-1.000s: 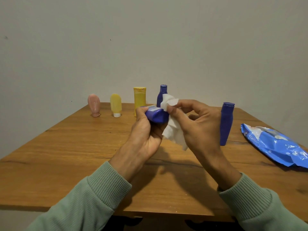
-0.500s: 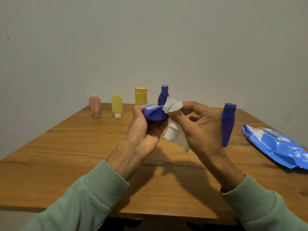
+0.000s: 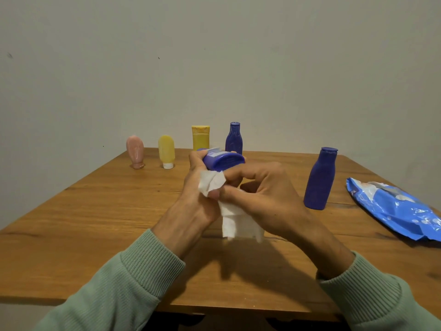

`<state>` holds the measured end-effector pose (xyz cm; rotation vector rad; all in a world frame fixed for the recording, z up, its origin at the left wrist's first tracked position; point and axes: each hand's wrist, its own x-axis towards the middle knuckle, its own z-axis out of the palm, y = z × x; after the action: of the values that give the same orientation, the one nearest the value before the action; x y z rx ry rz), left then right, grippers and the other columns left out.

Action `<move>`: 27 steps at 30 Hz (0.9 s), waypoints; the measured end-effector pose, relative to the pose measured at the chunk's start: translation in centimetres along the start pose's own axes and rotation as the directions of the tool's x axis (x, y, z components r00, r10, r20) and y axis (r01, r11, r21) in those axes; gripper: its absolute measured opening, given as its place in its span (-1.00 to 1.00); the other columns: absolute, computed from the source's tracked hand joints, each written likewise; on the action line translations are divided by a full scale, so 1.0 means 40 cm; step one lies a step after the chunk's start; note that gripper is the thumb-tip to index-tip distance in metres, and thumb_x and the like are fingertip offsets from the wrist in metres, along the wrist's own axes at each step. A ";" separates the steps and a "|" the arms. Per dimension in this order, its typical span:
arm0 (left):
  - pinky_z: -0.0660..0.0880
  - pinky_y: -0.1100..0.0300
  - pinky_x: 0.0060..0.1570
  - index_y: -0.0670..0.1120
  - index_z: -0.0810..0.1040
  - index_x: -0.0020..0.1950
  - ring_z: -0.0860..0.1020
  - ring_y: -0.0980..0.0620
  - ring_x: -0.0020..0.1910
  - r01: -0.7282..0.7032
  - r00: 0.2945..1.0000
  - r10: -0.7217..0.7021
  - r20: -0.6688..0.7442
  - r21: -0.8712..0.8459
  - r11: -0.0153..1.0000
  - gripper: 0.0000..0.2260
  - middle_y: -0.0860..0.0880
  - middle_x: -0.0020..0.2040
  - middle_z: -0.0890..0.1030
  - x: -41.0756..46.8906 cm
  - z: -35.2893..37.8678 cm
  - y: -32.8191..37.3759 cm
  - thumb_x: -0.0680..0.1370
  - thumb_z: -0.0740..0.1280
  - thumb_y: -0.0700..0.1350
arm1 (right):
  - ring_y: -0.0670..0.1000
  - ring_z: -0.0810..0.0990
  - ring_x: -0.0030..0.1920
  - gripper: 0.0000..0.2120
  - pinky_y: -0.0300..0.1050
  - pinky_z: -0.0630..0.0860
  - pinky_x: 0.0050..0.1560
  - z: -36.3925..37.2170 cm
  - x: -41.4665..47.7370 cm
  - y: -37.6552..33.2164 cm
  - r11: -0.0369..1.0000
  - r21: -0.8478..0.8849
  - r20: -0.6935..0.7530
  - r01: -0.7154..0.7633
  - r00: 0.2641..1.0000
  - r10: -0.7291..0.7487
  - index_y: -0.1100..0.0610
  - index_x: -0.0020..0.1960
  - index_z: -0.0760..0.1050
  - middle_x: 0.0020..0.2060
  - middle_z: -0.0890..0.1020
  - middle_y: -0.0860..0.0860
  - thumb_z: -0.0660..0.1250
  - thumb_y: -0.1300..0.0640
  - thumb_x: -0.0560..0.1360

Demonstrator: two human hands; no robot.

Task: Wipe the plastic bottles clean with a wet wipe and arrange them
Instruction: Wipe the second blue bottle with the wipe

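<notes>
My left hand is curled round a small blue bottle, holding it above the table and tipped on its side, so that its smooth oval end faces me; a pale label shows on its upper side. My right hand pinches the wet wipe between thumb and fingertips, close against the left hand and just under the bottle. The wipe is white, soft and crumpled: one creased corner folds up over my left thumb, and the rest hangs down in a limp flap between my wrists. Ribbed sage-green knitted sleeves cover both forearms. The table is warm brown wood with a visible grain and a dull sheen. Along its far edge, before the plain grey wall, four bottles stand in a row, apart from one another: a rounded pink bottle on its cap, a pale yellow bottle of the same rounded shape on a white cap, a squarish yellow tube with a flat cap on top, and a dark blue bottle with sloping shoulders and a narrow neck. To my right a tall blue bottle of matt plastic stands upright alone. Further right a glossy, crinkled blue pack of wipes lies flat on the table.
</notes>
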<state>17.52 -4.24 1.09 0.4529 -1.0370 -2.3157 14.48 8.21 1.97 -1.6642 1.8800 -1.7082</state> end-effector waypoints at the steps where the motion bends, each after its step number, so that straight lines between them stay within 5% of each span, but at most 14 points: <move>1: 0.62 0.07 -0.13 -0.17 0.53 0.11 0.64 -0.09 -0.27 -0.002 1.000 0.002 0.007 -0.017 1.000 -0.67 -0.20 -0.26 0.62 -0.007 0.005 0.003 0.59 0.20 0.07 | -0.11 0.65 -0.24 -0.87 -0.31 0.52 -0.29 -0.006 0.000 -0.005 0.999 0.038 -0.042 0.006 0.999 -0.004 0.11 -0.06 0.64 -0.22 0.67 -0.07 0.47 0.20 0.39; 3: 0.55 -0.01 0.16 -0.21 0.47 0.32 0.61 -0.14 -0.06 -0.003 1.000 0.002 -0.006 -0.057 0.998 -0.61 -0.23 -0.08 0.61 -0.011 0.006 0.004 0.60 0.20 0.02 | -0.09 0.64 -0.27 -0.90 -0.29 0.51 -0.33 -0.021 0.003 -0.006 0.993 0.106 -0.244 0.047 0.970 -0.020 0.11 -0.09 0.63 -0.26 0.65 -0.06 0.47 0.19 0.39; 6: 0.60 0.22 -0.30 -0.17 0.48 0.15 0.59 -0.05 -0.30 -0.026 1.000 0.027 0.015 -0.085 0.996 -0.76 -0.16 -0.25 0.61 -0.006 0.003 0.002 0.62 0.18 -0.05 | -0.14 0.59 -0.30 -0.94 -0.37 0.46 -0.36 -0.035 0.011 0.004 0.994 0.060 -0.472 0.091 0.880 -0.052 0.09 -0.09 0.59 -0.27 0.60 -0.06 0.42 0.18 0.44; 8: 0.59 0.22 -0.31 -0.15 0.49 0.08 0.60 -0.04 -0.30 -0.020 1.000 0.021 0.004 -0.095 0.995 -0.80 -0.15 -0.27 0.61 -0.009 0.007 0.002 0.62 0.18 -0.05 | -0.13 0.60 -0.25 -0.92 -0.36 0.49 -0.35 -0.032 0.013 0.014 0.997 0.023 -0.452 0.074 0.890 -0.056 0.06 -0.06 0.57 -0.24 0.59 -0.06 0.41 0.16 0.45; 12: 0.46 -0.09 0.30 -0.23 0.49 0.28 0.57 -0.21 0.22 0.030 0.999 -0.028 0.025 -0.108 0.994 -0.65 -0.30 0.15 0.61 -0.024 0.010 -0.001 0.60 0.22 -0.04 | -0.06 0.64 -0.22 -0.86 -0.23 0.56 -0.31 -0.013 0.011 0.029 0.996 -0.063 -0.277 0.056 0.958 -0.072 0.03 0.01 0.60 -0.18 0.64 -0.06 0.41 0.13 0.45; 16: 0.49 -0.07 0.24 -0.22 0.50 0.22 0.59 -0.20 0.09 -0.022 1.000 0.023 0.012 -0.103 0.994 -0.69 -0.30 0.08 0.61 -0.017 0.010 -0.002 0.62 0.21 -0.04 | -0.08 0.62 -0.25 -0.81 -0.23 0.57 -0.34 -0.020 0.011 0.029 0.992 -0.103 -0.422 0.074 0.900 -0.111 -0.19 -0.08 0.50 -0.21 0.62 -0.17 0.42 0.09 0.44; 20: 0.50 -0.09 0.24 -0.19 0.54 0.18 0.58 -0.19 0.14 0.020 0.999 -0.018 0.030 -0.078 0.997 -0.67 -0.27 0.04 0.62 -0.013 0.004 -0.012 0.59 0.23 0.02 | -0.12 0.63 -0.20 -0.79 -0.26 0.58 -0.29 0.006 0.005 0.030 0.983 -0.115 -0.289 0.140 0.942 -0.168 -0.11 0.02 0.54 -0.13 0.63 -0.18 0.41 0.15 0.46; 24: 0.43 -0.13 0.32 -0.24 0.47 0.31 0.55 -0.23 0.23 0.010 0.999 -0.005 0.040 -0.137 0.991 -0.61 -0.29 0.07 0.61 -0.008 0.004 -0.008 0.60 0.23 -0.01 | -0.05 0.60 -0.35 -0.83 -0.06 0.57 -0.40 0.001 0.009 0.045 0.977 -0.175 -0.443 0.122 0.876 -0.189 -0.06 0.05 0.57 -0.17 0.65 -0.12 0.40 0.09 0.46; 27: 0.58 -0.07 0.08 -0.21 0.53 0.24 0.64 -0.17 0.04 0.028 0.999 -0.025 0.027 -0.105 0.994 -0.63 -0.22 -0.07 0.65 -0.010 0.000 -0.009 0.59 0.25 0.03 | -0.05 0.63 -0.28 -0.82 0.00 0.58 -0.36 0.013 0.008 0.048 0.978 -0.161 -0.393 0.132 0.901 -0.186 -0.07 0.06 0.56 -0.15 0.65 -0.13 0.40 0.10 0.47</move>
<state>17.70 -3.80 0.85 0.3982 -0.9203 -2.3922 13.52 7.19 0.51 -1.6464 2.1175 -2.1865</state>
